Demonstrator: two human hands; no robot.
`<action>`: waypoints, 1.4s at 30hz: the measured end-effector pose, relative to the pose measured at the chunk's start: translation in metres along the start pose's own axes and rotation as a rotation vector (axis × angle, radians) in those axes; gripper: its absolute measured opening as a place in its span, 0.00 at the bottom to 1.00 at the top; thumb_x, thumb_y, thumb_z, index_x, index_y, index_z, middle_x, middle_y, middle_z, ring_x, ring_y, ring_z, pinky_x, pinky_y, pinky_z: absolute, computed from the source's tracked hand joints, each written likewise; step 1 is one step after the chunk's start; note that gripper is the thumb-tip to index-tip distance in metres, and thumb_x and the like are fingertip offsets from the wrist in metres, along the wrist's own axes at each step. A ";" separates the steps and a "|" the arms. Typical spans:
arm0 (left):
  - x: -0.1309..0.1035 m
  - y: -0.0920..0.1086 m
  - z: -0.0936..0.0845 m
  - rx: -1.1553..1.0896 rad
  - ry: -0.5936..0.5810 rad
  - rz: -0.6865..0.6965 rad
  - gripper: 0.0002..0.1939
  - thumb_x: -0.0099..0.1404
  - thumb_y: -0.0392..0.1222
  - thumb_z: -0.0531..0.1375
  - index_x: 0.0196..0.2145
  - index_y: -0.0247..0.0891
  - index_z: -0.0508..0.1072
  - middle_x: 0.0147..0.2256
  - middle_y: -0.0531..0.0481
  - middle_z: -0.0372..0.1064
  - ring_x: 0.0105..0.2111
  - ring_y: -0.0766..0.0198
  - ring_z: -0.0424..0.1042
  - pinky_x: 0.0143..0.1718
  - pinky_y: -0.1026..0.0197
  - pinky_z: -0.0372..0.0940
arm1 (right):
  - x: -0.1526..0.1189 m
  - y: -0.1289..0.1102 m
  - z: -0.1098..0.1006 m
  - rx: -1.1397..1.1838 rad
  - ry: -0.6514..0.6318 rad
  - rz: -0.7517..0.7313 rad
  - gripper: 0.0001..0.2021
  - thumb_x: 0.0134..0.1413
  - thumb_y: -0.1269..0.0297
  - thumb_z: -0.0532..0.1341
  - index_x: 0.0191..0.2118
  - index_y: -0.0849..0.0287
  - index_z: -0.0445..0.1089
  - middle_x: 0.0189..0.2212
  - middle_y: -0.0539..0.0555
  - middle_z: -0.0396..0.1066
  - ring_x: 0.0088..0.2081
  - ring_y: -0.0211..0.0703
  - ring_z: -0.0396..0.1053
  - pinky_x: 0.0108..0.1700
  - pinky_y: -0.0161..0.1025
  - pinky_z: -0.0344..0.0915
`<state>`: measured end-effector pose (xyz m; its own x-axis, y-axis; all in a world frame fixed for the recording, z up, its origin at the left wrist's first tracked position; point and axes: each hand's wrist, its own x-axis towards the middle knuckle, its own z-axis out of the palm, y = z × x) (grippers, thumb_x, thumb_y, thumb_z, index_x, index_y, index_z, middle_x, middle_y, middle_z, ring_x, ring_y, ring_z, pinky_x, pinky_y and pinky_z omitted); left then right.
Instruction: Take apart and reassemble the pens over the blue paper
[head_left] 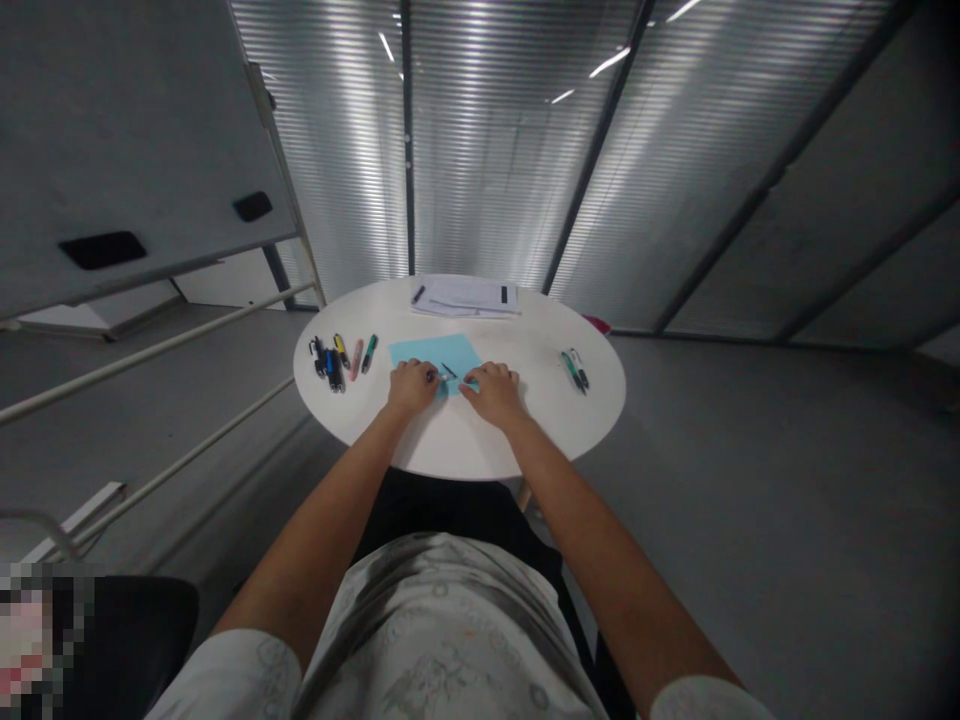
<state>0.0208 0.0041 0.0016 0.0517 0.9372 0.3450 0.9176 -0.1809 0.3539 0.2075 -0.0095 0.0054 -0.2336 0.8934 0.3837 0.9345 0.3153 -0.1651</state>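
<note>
Over the near edge of a light-blue sheet, my left hand is closed round a pen, whose clear, dark-ended body points toward the other hand. My right hand faces it a short gap away, thumb and fingertips pinched together on something small and dark that I cannot make out. A thin dark piece like a pen part lies on the sheet between the hands.
The round white table carries several pens and markers at left, two pens at right, and a stack of papers at the back. A whiteboard on a metal frame stands left. A person is partly visible at lower left.
</note>
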 end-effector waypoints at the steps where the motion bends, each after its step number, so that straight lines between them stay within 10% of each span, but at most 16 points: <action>1: -0.001 0.002 -0.002 0.008 -0.012 0.004 0.15 0.63 0.45 0.55 0.43 0.42 0.78 0.43 0.40 0.72 0.46 0.48 0.68 0.46 0.49 0.62 | 0.000 0.000 0.000 -0.002 0.005 0.003 0.11 0.61 0.54 0.58 0.41 0.51 0.74 0.45 0.57 0.69 0.50 0.54 0.59 0.48 0.48 0.51; 12: -0.005 0.005 -0.003 0.006 -0.046 0.115 0.14 0.63 0.49 0.56 0.41 0.44 0.78 0.42 0.43 0.73 0.47 0.48 0.66 0.48 0.48 0.61 | 0.005 0.006 0.001 0.097 0.064 0.095 0.08 0.62 0.62 0.56 0.41 0.54 0.71 0.39 0.56 0.74 0.46 0.50 0.64 0.48 0.46 0.54; 21: 0.003 -0.007 0.005 -0.377 0.057 0.116 0.12 0.65 0.46 0.55 0.40 0.38 0.74 0.37 0.46 0.75 0.37 0.60 0.71 0.42 0.58 0.66 | 0.009 0.018 0.007 0.476 0.177 0.052 0.26 0.59 0.74 0.45 0.63 0.57 0.57 0.44 0.56 0.71 0.44 0.42 0.68 0.46 0.39 0.63; 29: -0.001 -0.003 0.003 -0.409 0.081 0.142 0.09 0.63 0.41 0.56 0.41 0.39 0.70 0.39 0.46 0.73 0.40 0.61 0.71 0.45 0.57 0.66 | 0.015 0.011 0.003 1.167 0.186 0.230 0.09 0.49 0.61 0.59 0.37 0.56 0.72 0.23 0.46 0.67 0.24 0.35 0.64 0.26 0.31 0.61; 42: -0.005 0.004 0.000 -0.241 0.040 0.280 0.09 0.66 0.40 0.54 0.42 0.40 0.71 0.40 0.45 0.72 0.43 0.57 0.70 0.47 0.55 0.64 | 0.020 0.010 -0.003 1.628 0.233 0.490 0.26 0.47 0.34 0.60 0.27 0.54 0.56 0.12 0.42 0.61 0.14 0.34 0.62 0.14 0.30 0.55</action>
<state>0.0246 -0.0018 0.0012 0.2677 0.8301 0.4891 0.7507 -0.4979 0.4342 0.2132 0.0104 0.0138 0.1477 0.9829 0.1095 -0.3481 0.1553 -0.9245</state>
